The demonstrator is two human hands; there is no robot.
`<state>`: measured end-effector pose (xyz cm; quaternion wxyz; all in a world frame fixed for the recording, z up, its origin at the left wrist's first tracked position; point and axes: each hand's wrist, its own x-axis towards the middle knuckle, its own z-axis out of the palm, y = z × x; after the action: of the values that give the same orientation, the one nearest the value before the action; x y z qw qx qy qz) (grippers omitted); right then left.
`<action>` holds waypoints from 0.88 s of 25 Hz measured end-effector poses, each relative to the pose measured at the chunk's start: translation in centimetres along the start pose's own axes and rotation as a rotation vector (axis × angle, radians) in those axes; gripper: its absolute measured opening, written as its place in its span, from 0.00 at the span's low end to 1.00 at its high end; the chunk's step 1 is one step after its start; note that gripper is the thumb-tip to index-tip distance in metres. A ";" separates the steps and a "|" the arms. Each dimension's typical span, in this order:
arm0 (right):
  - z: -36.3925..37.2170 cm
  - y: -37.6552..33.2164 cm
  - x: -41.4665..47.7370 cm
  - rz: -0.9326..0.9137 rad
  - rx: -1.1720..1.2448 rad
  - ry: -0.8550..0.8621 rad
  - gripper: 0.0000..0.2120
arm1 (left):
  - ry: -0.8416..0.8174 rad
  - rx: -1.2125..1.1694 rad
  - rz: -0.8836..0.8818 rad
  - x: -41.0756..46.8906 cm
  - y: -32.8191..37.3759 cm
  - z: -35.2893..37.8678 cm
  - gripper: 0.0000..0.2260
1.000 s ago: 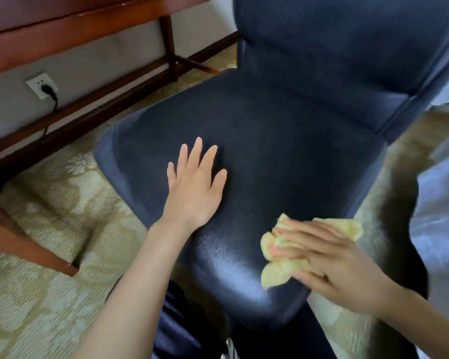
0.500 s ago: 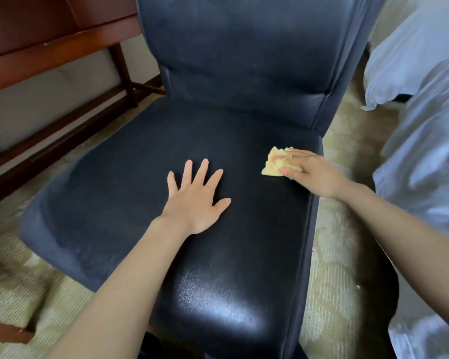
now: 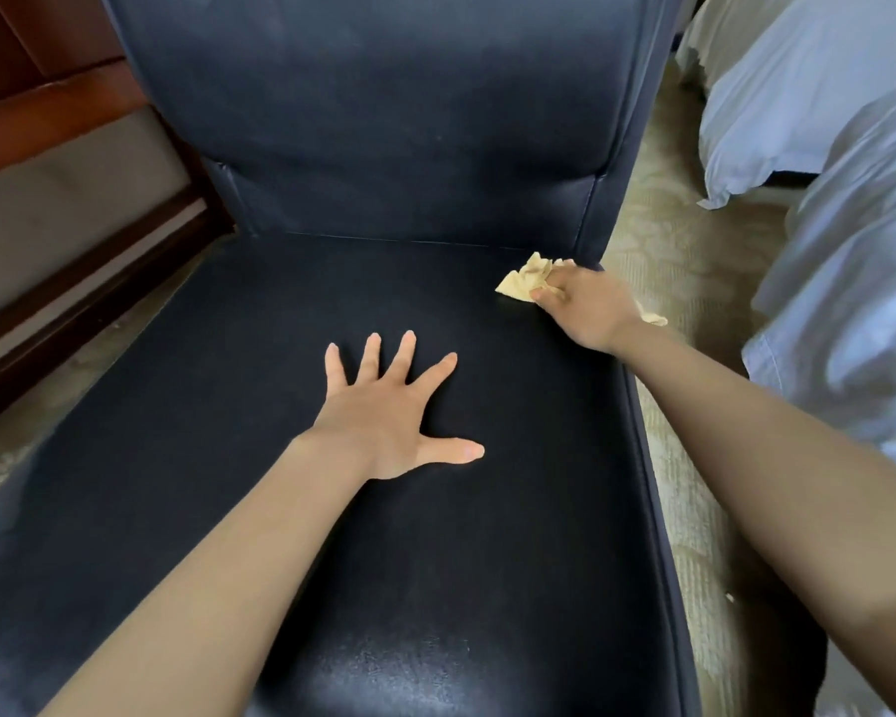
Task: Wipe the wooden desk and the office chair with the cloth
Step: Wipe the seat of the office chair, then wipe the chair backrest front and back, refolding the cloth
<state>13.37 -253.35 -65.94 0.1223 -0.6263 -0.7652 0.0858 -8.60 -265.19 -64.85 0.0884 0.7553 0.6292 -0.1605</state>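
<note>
At the seat's back right corner, your right grip [image 3: 583, 307] clutches the yellow cloth [image 3: 524, 280] against the office chair [image 3: 218, 416]; your left grip [image 3: 384, 411] lies released, fingers spread, mid-seat. Carpet [image 3: 668, 240] underneath, bedding [image 3: 823, 95] rightward, wooden desk [image 3: 47, 111] left.

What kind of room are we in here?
Probably a hotel room or bedroom: white bedding to the right, patterned carpet underfoot, and a dark wooden desk left of the black office chair.
</note>
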 end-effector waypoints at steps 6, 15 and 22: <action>-3.6 -2.5 -4.6 -0.214 -0.268 -0.338 0.13 | -0.203 0.131 0.022 -0.8 2.1 -5.6 0.39; -20.4 -8.4 -11.3 -0.136 0.405 -0.609 0.11 | -0.101 -0.677 -0.025 -12.9 4.2 -22.2 0.34; -43.5 -15.5 -10.3 0.155 1.096 -0.010 0.03 | 0.471 -1.280 -0.065 -20.9 8.5 -40.7 0.33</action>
<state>13.57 -267.50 -20.75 0.4199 -0.5251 -0.5607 0.4833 1.77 -272.45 -20.06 0.3739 0.5498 0.6249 0.4093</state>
